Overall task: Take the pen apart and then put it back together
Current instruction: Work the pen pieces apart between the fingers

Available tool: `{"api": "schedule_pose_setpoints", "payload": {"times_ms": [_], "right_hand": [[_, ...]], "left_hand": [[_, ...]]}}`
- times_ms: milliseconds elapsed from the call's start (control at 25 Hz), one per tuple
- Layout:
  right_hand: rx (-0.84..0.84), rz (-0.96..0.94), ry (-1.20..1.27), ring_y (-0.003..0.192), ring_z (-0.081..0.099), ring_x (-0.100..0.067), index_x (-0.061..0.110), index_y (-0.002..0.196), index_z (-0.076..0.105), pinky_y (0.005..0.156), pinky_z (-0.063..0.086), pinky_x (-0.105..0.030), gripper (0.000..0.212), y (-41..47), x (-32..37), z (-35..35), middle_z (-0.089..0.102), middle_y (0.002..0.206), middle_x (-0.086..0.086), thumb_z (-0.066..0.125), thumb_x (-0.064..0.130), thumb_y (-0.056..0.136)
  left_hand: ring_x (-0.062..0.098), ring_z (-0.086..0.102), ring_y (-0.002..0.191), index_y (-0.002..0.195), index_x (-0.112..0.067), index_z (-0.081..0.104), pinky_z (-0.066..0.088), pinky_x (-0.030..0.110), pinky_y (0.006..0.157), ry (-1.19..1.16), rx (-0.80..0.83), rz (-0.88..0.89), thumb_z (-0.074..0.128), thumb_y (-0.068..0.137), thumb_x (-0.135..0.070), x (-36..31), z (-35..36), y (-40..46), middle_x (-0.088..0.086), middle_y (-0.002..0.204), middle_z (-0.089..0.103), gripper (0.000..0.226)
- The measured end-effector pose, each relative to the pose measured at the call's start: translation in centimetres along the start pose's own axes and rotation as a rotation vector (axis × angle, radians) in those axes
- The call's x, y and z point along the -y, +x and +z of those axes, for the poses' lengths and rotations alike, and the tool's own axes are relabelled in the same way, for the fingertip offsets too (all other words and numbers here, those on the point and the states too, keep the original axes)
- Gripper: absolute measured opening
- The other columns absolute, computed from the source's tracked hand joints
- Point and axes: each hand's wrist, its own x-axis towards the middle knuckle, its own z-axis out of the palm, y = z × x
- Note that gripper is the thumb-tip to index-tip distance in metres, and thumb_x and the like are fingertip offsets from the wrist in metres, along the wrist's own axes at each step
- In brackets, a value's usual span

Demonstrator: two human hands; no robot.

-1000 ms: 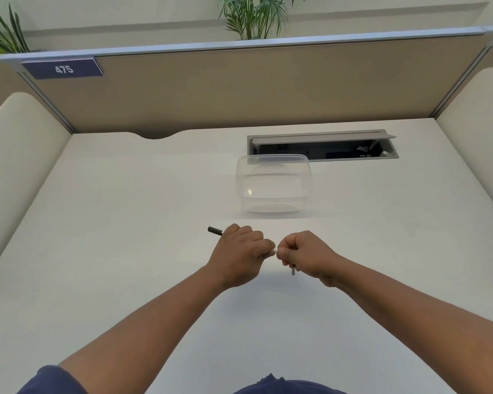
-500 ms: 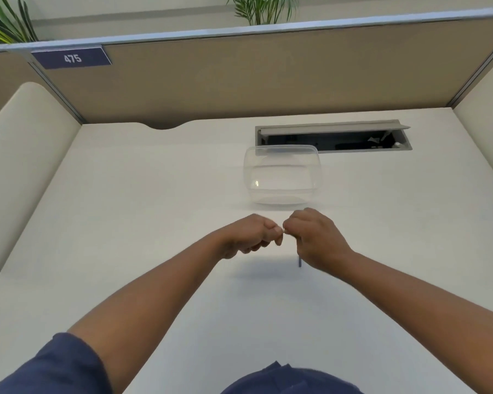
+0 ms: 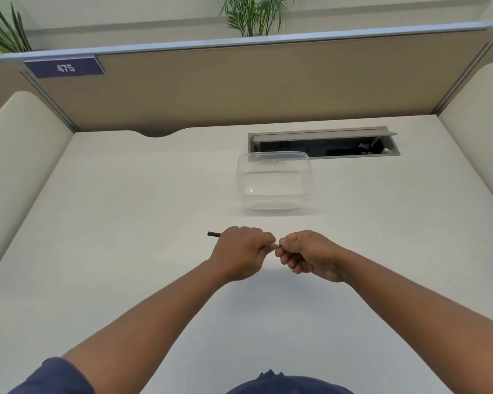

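Both hands meet above the middle of the white desk (image 3: 125, 251). My left hand (image 3: 241, 254) is closed in a fist around the dark pen (image 3: 213, 234), whose black end sticks out to the left of the fist. My right hand (image 3: 308, 255) is pinched on the pen's other end, where a small whitish part shows between the two hands. A thin bit of something pokes out below my right fingers; what it is cannot be made out. Most of the pen is hidden inside the hands.
A clear plastic container (image 3: 275, 180) stands just beyond the hands. Behind it is an open grey cable hatch (image 3: 322, 145) in the desk. Beige partition walls with a "475" label (image 3: 64, 68) close the back and sides.
The hands have stayed joined on the pen. The pen's dark end, hidden half a second ago, sticks out left of my left fist again. The head camera shifted slightly.
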Motion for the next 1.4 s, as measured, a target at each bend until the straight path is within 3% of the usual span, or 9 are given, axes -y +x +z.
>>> {"api": "schedule_pose_setpoints", "payload": {"times_ms": [160,280,480,560,680,760,920,1200,1400], "right_hand": [[-0.192,-0.156,-0.331,0.063,0.052,-0.014,0.013,0.076,0.07,0.058,0.044,-0.026,0.028,-0.4,-0.2,0.8,0.064,0.072,0.0,0.055,0.021,0.098],[-0.384,-0.336,-0.603,0.066,0.054,-0.018,0.015,0.073,0.068,0.057,0.043,-0.027,0.027,-0.2,-1.7,2.0,0.061,0.068,0.007,0.055,0.014,0.096],[-0.536,-0.949,-1.316,0.066,0.053,-0.028,0.007,0.08,0.07,0.052,0.048,-0.035,0.025,-0.5,-2.8,0.9,0.062,0.071,-0.007,0.059,-0.015,0.074],[-0.513,-0.893,-1.24,0.069,0.055,-0.026,0.008,0.088,0.071,0.056,0.05,-0.038,0.019,-0.7,-2.7,1.0,0.064,0.077,-0.006,0.06,-0.007,0.084],[-0.319,-0.434,-0.477,0.068,0.057,-0.013,0.013,0.085,0.068,0.065,0.052,-0.034,0.024,-1.1,-2.3,1.9,0.064,0.078,0.003,0.051,0.019,0.101],[-0.193,-0.196,-0.132,0.064,0.055,-0.013,0.012,0.081,0.068,0.061,0.048,-0.027,0.032,-1.4,-2.0,2.0,0.064,0.076,0.0,0.049,0.027,0.102],[-0.008,0.054,0.197,0.058,0.051,-0.015,0.009,0.082,0.072,0.052,0.043,-0.025,0.041,-2.4,-1.2,1.4,0.063,0.073,-0.005,0.048,0.036,0.103],[0.148,0.142,0.157,0.052,0.038,-0.01,0.015,0.074,0.07,0.046,0.023,-0.021,0.05,-3.4,-0.9,1.1,0.059,0.07,-0.001,0.046,0.049,0.101],[-0.066,-0.133,-0.284,0.052,0.033,-0.01,0.022,0.063,0.054,0.054,0.027,-0.024,0.046,-3.8,-1.7,2.0,0.049,0.059,0.006,0.042,0.04,0.104]], "left_hand": [[0.024,0.052,0.065,0.085,-0.025,0.061,0.044,0.036,0.059,-0.02,0.015,-0.01,0.042,0.102,-0.039,-0.1,-0.8,-0.1,-0.004,0.066,0.055,0.029],[0.015,0.056,0.072,0.085,-0.035,0.06,0.045,0.032,0.063,-0.087,0.249,-0.164,0.042,0.101,-0.047,-0.6,-1.5,0.4,-0.012,0.07,0.058,0.027],[0.007,0.042,0.062,0.074,-0.026,0.067,0.035,0.026,0.063,-0.796,0.528,-0.403,0.054,0.099,-0.032,-0.5,-3.4,1.0,-0.018,0.059,0.048,0.029],[0.003,0.043,0.058,0.075,-0.029,0.065,0.036,0.026,0.062,-0.71,0.451,-0.387,0.052,0.1,-0.036,-0.8,-3.2,0.7,-0.02,0.056,0.048,0.03],[0.004,0.051,0.062,0.077,-0.038,0.057,0.036,0.029,0.059,-0.255,0.255,-0.271,0.044,0.1,-0.047,-1.4,-2.3,-0.1,-0.017,0.062,0.056,0.028],[0.009,0.05,0.064,0.076,-0.035,0.05,0.033,0.03,0.056,-0.119,0.141,-0.17,0.042,0.101,-0.046,-1.5,-1.7,-0.7,-0.01,0.065,0.054,0.029],[0.023,0.051,0.061,0.077,-0.025,0.053,0.031,0.032,0.054,0.054,-0.034,0.05,0.045,0.102,-0.038,-1.7,-1.5,-1.3,-0.004,0.065,0.055,0.029],[0.024,0.047,0.055,0.083,-0.023,0.068,0.035,0.031,0.052,0.181,-0.203,0.233,0.046,0.1,-0.037,-2.0,-1.7,-1.7,-0.004,0.062,0.054,0.031],[0.022,0.054,0.065,0.089,-0.027,0.067,0.035,0.032,0.057,0.036,-0.001,0.116,0.047,0.101,-0.036,-2.3,-2.0,-1.4,-0.005,0.07,0.062,0.025]]}}
